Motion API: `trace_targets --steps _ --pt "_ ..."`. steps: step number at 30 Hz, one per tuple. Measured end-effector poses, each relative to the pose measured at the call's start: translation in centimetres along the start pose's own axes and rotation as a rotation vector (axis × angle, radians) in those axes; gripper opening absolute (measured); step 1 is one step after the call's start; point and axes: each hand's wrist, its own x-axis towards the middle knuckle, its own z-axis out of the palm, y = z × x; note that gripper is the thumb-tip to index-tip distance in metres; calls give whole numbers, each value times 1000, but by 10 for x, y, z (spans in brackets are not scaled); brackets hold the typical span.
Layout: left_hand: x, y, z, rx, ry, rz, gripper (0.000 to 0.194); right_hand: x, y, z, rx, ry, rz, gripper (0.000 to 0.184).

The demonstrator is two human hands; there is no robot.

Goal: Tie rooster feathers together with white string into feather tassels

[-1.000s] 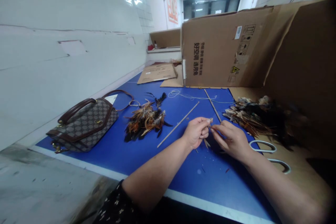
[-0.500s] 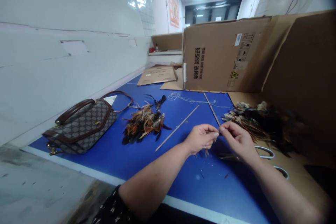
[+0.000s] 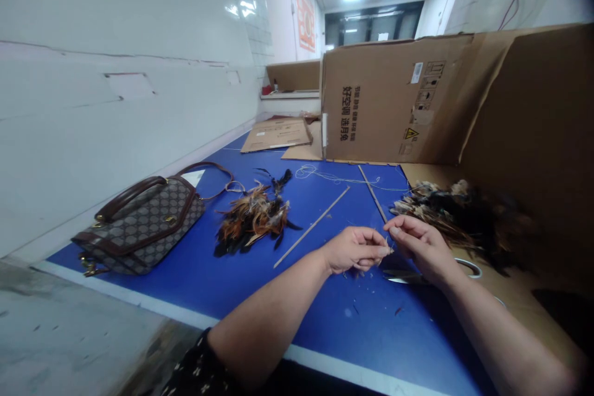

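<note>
My left hand is closed in a pinch on a small feather bundle, whose pale tips stick out past the thumb. Most of that bundle is hidden by the fingers. Just to its right, my right hand has thumb and forefinger together; whatever fine thing lies between them is too small to make out. Under the right hand are scissors, blades pointing left and one handle loop showing beyond the wrist. Loose feather scraps lie on the blue tabletop beneath both hands.
A pile of brown and black feathers lies left of my hands, a second pile to the right on cardboard. Two thin sticks, one nearer, and a tangled thread lie ahead. A handbag sits far left; a large cardboard box stands behind.
My hands have moved slightly apart, the left one lower. More of the scissor blades and of the feather bundle now shows. The view has shifted a little.
</note>
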Motion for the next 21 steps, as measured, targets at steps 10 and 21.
trace_targets --steps 10,21 --pt "3 -9 -7 325 -35 -216 40 -8 -18 -1 -118 -77 -51 30" --pt "2 -12 -3 549 -115 -298 36 -6 -10 17 -249 -201 -70 36"
